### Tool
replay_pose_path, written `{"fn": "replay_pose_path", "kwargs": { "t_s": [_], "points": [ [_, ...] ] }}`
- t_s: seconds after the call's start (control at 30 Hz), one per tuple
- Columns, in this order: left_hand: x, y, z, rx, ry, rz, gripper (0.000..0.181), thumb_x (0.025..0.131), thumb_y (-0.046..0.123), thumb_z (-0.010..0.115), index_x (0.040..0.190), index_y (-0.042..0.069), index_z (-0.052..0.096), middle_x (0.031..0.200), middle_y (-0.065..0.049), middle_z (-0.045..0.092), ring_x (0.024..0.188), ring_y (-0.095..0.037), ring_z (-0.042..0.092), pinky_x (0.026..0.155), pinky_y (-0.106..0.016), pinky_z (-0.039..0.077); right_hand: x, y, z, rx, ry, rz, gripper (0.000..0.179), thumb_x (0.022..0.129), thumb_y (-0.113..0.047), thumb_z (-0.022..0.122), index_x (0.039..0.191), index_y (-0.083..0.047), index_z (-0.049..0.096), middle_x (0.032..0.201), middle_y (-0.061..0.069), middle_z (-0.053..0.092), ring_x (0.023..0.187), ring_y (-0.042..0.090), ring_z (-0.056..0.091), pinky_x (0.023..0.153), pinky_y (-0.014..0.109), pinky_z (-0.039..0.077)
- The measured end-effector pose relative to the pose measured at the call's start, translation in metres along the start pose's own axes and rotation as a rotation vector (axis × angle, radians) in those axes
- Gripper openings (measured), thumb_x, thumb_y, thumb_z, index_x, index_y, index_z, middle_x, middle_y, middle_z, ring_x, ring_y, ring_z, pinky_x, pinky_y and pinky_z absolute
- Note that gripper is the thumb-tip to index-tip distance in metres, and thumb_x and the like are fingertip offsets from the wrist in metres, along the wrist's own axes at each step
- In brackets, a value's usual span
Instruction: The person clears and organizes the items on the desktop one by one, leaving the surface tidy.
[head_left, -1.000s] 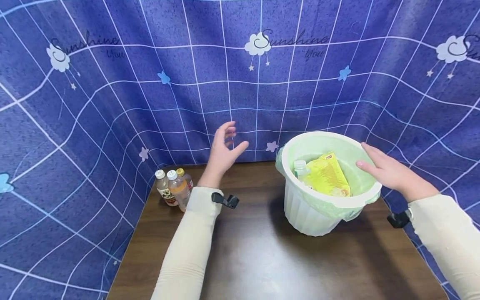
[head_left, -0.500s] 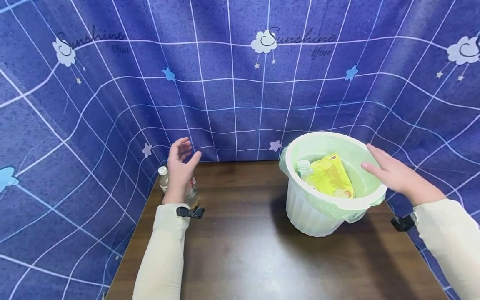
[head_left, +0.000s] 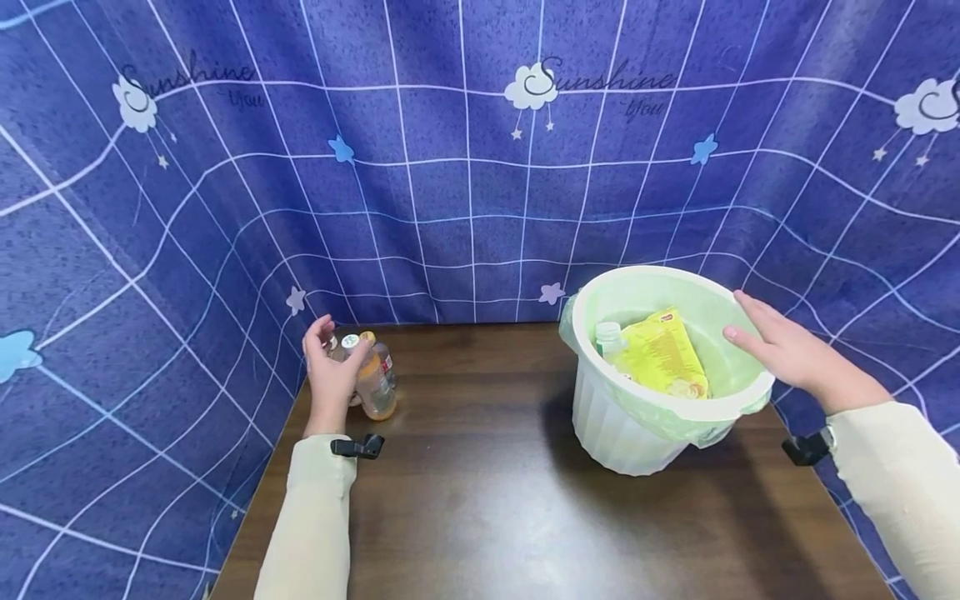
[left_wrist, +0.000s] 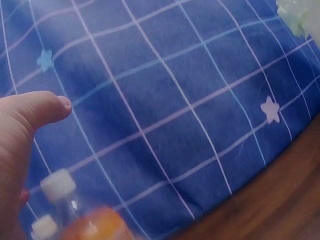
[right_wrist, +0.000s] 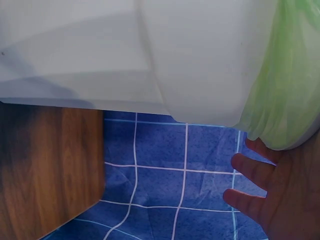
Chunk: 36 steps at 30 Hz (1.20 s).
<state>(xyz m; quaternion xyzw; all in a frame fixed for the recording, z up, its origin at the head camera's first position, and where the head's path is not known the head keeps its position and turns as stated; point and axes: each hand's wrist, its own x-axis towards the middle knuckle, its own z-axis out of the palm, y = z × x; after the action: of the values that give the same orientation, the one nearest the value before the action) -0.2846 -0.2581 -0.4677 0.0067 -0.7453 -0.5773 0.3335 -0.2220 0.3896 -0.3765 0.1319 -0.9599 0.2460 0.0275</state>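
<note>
My left hand (head_left: 328,379) is over the cluster of plastic bottles at the table's back left, thumb and fingers spread apart. Just right of it stands a clear bottle with an orange label (head_left: 373,385) and a white cap, and behind that a yellow-capped bottle (head_left: 387,363). A third bottle is mostly hidden by the hand. In the left wrist view the thumb (left_wrist: 47,107) is apart from the white caps. My right hand (head_left: 787,354) rests at the right rim of a white trash bin (head_left: 618,425), fingers extended outside it in the right wrist view.
A pale green liner (head_left: 723,333) covers the bin's rim. Inside lie a yellow snack bag (head_left: 663,354) and a white-capped bottle (head_left: 609,337). The brown wooden table (head_left: 480,500) is bounded by a blue gridded curtain (head_left: 480,192) at the back and sides.
My left hand has moved left and down, from right of the bottles to in front of them. My right hand has stayed at the bin's rim.
</note>
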Motion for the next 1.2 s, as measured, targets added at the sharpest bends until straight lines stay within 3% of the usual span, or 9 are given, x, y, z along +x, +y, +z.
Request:
{"fn": "replay_pose_path", "kwargs": {
  "t_s": [0.17,0.6,0.87,1.2],
  "points": [
    [-0.008,-0.021,-0.003,0.012,0.003,-0.048,0.079,0.078,0.005,0.084,0.144,0.001,0.041,0.136,-0.021,0.043,0.125,-0.039,0.041,0.110,-0.054,0.033,-0.001,0.001,0.000,0.001,-0.008,0.021,0.075,0.107,-0.038,0.043,0.159,0.004,0.009,0.160,0.037,0.014,0.146,0.056,0.014,0.114,0.072,0.015],
    [-0.026,-0.064,0.004,0.100,0.016,-0.118,0.084,0.074,0.004,0.088,0.144,0.002,0.041,0.139,-0.021,0.041,0.126,-0.035,0.043,0.110,-0.048,0.036,0.000,0.002,0.002,-0.012,0.005,-0.006,0.074,0.107,-0.035,0.044,0.158,0.006,0.011,0.158,0.039,0.016,0.144,0.058,0.017,0.114,0.071,0.015],
    [-0.028,-0.077,0.007,0.191,0.009,-0.181,0.080,0.075,0.010,0.089,0.140,0.005,0.044,0.139,-0.021,0.041,0.134,-0.038,0.039,0.114,-0.050,0.032,0.000,0.004,0.004,-0.019,0.004,-0.008,0.073,0.107,-0.035,0.044,0.158,0.006,0.011,0.158,0.038,0.016,0.145,0.057,0.016,0.116,0.069,0.014],
    [-0.022,-0.080,0.005,0.200,-0.014,-0.161,0.071,0.076,0.006,0.087,0.136,0.001,0.048,0.135,-0.023,0.043,0.129,-0.038,0.044,0.112,-0.049,0.036,0.000,0.002,0.002,-0.017,0.010,-0.013,0.073,0.107,-0.035,0.044,0.158,0.007,0.012,0.158,0.039,0.016,0.144,0.058,0.017,0.116,0.069,0.015]
  ]
}}
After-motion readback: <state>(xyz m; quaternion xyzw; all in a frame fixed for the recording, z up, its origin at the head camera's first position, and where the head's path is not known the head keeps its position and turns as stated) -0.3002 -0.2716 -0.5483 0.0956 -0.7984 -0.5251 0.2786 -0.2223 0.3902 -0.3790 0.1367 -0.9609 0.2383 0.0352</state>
